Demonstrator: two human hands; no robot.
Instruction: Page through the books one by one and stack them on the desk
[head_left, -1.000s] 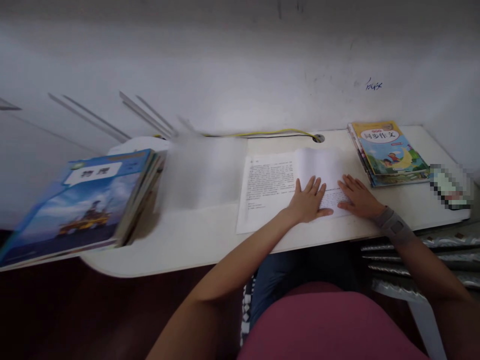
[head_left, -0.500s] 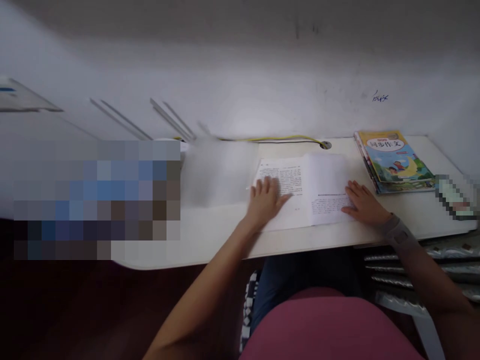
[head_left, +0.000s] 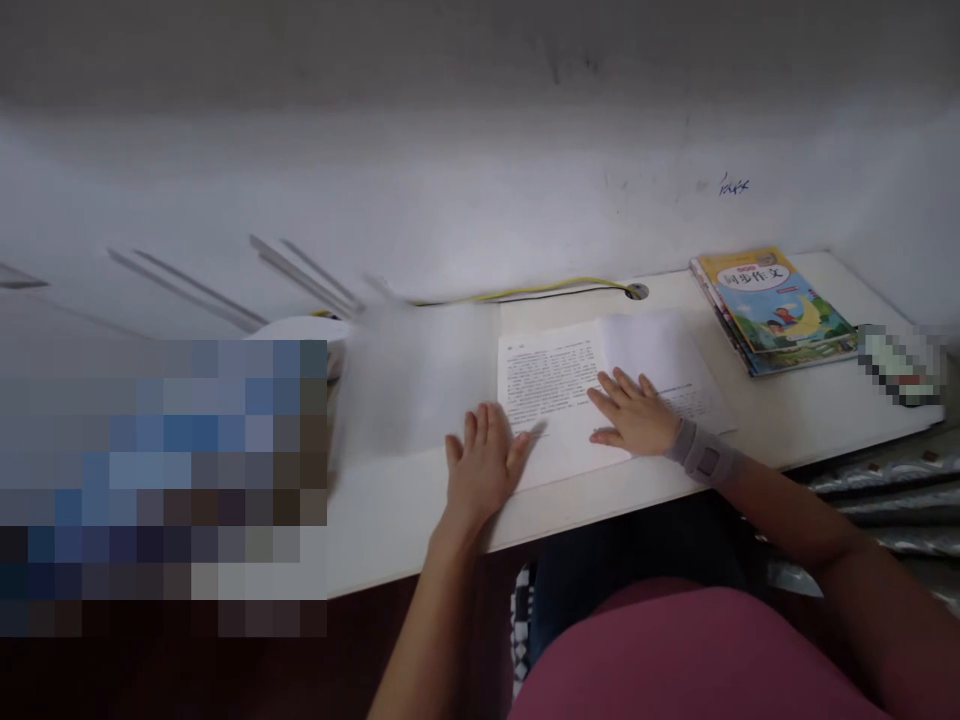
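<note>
An open book with printed pages lies on the white desk before me. A translucent sheet, perhaps the book's cover, spreads out flat to its left. My left hand rests at the book's lower left edge, fingers spread and pointing away from me. Across the middle of the book, near the fold, my right hand lies flat with fingers apart. It covers part of the text. A grey band wraps the right wrist. Neither hand grips anything.
A stack of colourful books sits at the desk's right, beside a pixelated object. A yellow cable runs along the wall to a round hole. Pixelation covers the left side. Wrapped metallic items stand below right.
My right hand has moved left from the right page's edge to the middle of the book. My left hand has slid down and left, to the left page's lower edge. The view has shifted slightly.
</note>
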